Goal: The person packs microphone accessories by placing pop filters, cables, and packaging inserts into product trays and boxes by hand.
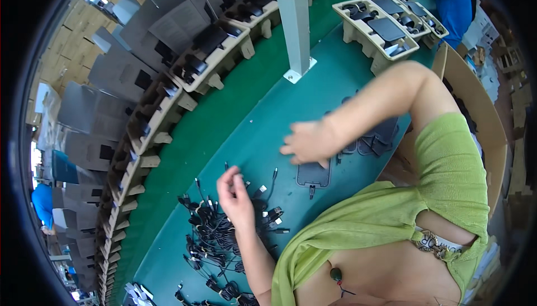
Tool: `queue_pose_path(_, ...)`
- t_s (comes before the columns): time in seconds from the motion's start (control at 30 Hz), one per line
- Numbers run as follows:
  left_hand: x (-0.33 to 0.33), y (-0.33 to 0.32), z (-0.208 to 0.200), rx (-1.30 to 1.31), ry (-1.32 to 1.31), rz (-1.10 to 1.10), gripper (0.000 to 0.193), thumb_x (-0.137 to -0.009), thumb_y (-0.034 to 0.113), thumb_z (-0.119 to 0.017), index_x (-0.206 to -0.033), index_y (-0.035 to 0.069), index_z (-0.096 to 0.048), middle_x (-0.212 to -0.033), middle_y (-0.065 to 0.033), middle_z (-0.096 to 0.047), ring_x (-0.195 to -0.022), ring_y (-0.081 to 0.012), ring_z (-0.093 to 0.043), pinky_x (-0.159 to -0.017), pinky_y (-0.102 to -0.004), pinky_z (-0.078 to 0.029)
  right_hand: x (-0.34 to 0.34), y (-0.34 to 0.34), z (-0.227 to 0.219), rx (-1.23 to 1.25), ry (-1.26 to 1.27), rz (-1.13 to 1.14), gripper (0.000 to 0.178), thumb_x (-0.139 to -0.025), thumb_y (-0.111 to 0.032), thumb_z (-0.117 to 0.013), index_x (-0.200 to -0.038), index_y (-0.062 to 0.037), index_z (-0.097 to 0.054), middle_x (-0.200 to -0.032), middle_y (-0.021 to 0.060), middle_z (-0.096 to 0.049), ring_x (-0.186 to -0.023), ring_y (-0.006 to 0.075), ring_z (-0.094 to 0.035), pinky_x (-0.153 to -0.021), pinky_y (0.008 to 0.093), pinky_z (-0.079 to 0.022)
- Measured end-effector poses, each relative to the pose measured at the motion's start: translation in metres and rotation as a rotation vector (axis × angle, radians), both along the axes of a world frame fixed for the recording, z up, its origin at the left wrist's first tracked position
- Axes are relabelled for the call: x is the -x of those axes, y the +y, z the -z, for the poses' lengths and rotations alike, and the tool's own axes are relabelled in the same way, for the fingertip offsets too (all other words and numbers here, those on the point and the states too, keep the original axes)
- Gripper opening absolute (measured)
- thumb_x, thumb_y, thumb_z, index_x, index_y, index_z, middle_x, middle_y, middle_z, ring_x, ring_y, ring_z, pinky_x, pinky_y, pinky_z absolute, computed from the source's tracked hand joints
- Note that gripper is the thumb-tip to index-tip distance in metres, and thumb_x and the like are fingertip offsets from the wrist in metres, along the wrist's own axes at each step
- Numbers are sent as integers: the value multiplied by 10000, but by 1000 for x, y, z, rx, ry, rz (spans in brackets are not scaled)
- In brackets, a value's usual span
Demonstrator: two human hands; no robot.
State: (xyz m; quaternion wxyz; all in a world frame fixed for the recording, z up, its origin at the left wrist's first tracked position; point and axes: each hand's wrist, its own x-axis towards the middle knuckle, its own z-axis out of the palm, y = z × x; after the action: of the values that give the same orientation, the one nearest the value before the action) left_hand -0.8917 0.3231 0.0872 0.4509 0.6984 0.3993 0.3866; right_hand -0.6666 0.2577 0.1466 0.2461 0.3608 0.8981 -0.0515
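My left hand [234, 197] is raised over the left side of a tangled pile of black cables [215, 239], its fingers loosely bent and apart, with nothing visible in them. Some light-coloured plugs show among the cables. My right hand [309, 142] reaches across the table, slightly blurred, fingers apart and seemingly holding nothing. Just below it lies a dark flat rectangular pad [314, 176] with a short connector at its near edge. Further right, partly behind my right forearm, are more dark flat pieces [377, 138].
A grey metal post [292, 26] stands on the green table [251, 144]. Pulp trays [380, 48] with black parts sit at the far right. Packed trays and open grey boxes [128, 76] line the left. A cardboard box [495, 121] is at right; a blue-shirted person [454, 6] is beyond.
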Motion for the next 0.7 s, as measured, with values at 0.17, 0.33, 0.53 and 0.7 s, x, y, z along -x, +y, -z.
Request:
queue_pose_path(0.17, 20, -52, -72, 286, 184, 1016, 262, -799, 149, -613, -1022, 20, -563, -1006, -117, -561, -811, -220, -551, -740, -318, -454, -2, -54, 33, -398, 89, 17, 952, -438, -487, -771, -1249, -106, -449, -1236, 143, -423, -1103, 259, -421, -774, 381, -419)
queue_pose_path(0.33, 45, -96, -99, -86, 403, 1115, 605, -736, 264, -695, -1190, -27, -421, -1037, -159, -512, -952, -289, -529, -811, -373, -443, -6, -47, 49, -301, 172, 28, 548, -743, -343, -584, -1198, -48, -506, -1169, 225, -470, -1083, 330, -470, -647, 353, -510)
queue_pose_path(0.53, 134, -144, -96, 823, 119, 611, 395, -786, 164, -640, -1146, 67, -512, -1066, -143, -571, -890, -277, -559, -821, -326, -430, -5, -27, 23, -322, 379, -78, 284, -780, -204, -481, -974, -19, -572, -824, 185, -597, -765, 347, -603, -517, 395, -489)
queue_pose_path(0.7, 103, -138, -88, 616, -222, 613, 445, -782, 84, -610, -1179, 3, -426, -981, -124, -555, -825, -226, -574, -702, -311, -471, 4, -8, -12, -493, 653, 5, 117, -772, -162, -499, -858, -108, -558, -658, 47, -568, -644, 259, -594, -510, 381, -452)
